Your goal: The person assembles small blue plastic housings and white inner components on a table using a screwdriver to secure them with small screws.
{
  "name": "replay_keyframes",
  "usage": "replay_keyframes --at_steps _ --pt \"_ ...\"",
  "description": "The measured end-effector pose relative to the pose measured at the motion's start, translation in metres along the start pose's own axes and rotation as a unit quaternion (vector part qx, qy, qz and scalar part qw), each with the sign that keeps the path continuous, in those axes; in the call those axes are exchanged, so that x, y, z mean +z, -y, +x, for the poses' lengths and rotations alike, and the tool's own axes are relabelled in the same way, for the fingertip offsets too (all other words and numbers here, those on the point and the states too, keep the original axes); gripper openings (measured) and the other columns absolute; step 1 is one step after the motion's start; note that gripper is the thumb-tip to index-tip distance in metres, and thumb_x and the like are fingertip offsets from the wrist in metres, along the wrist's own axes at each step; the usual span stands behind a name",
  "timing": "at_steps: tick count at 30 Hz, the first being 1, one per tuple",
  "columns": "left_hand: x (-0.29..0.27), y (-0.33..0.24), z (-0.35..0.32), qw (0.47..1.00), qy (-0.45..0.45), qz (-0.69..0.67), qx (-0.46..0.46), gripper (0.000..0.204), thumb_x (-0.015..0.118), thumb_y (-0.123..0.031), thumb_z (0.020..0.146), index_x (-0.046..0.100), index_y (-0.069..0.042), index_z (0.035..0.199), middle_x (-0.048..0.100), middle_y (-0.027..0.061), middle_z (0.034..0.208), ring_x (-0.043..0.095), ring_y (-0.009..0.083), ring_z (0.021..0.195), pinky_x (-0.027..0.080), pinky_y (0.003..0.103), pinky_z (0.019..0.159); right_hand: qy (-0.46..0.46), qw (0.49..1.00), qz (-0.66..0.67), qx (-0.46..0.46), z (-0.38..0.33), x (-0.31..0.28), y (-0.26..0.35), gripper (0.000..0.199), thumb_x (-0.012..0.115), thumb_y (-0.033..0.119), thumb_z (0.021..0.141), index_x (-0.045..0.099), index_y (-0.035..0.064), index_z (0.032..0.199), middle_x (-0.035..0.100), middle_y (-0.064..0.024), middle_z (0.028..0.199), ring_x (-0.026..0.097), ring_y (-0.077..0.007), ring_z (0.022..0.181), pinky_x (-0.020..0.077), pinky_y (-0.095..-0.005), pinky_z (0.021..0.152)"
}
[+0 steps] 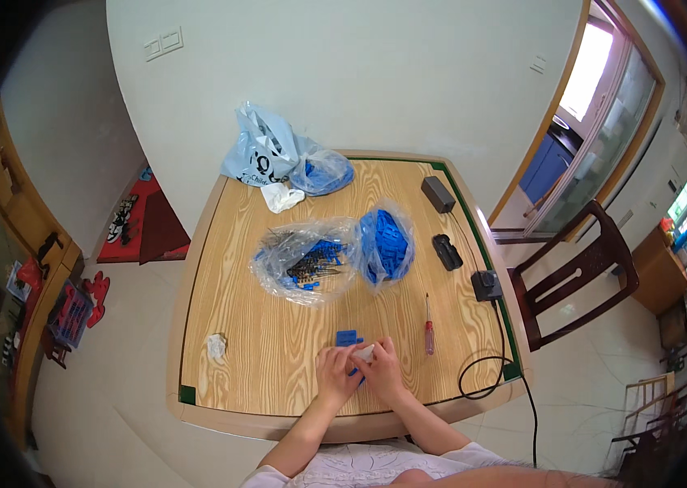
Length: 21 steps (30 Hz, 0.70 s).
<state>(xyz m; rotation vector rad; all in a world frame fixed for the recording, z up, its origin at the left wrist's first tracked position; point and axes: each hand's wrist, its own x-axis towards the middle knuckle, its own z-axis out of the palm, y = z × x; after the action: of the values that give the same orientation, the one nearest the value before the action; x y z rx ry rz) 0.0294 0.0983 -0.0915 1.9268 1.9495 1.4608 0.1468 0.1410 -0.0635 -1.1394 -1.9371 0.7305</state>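
A small whitish piece [366, 353], partly hidden, is held near a flat, squarish blue piece [346, 337] lying beyond it.

I have both hands together near six o'clock in my view, fingers bent inward and tips nearly meeting. My left hand [335, 372] lies on the nine o'clock side, its back turned up; my right hand [382, 374] mirrors it at three o'clock. The left forearm [301, 435] enters between six and seven and points toward one o'clock. The right forearm [429, 423] enters near five and points toward ten. Both forearms are bare, and the wrists converge without crossing.
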Motion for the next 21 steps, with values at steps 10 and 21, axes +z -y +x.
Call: replay_keyframes --at_steps 10,21 --pt "0.005 0.006 -0.003 0.998 -0.017 -0.031 -0.052 0.029 0.076 -0.018 0.065 0.064 -0.012 0.09 0.062 0.0027 0.084 0.055 0.0249 0.085 0.041 0.04 0.077 0.002 0.997 0.066 -0.026 0.014 -0.022 0.014 0.016 0.072 0.011 0.077 0.062 0.0035 0.088 0.052 -0.0077 0.078 0.054 -0.0168 0.065 0.0445 -0.0278 0.056" --pt "0.0 0.005 -0.002 0.996 -0.016 -0.07 -0.049 0.027 0.079 -0.021 0.063 0.067 -0.01 0.084 0.064 0.0035 0.083 0.057 0.0239 0.084 0.043 0.037 0.076 0.111 0.99 0.085 0.005 0.035 -0.04 0.019 0.019 0.074 0.014 0.077 0.061 0.0 0.079 0.055 -0.007 0.063 0.052 -0.0112 0.054 0.0417 -0.0269 0.049"
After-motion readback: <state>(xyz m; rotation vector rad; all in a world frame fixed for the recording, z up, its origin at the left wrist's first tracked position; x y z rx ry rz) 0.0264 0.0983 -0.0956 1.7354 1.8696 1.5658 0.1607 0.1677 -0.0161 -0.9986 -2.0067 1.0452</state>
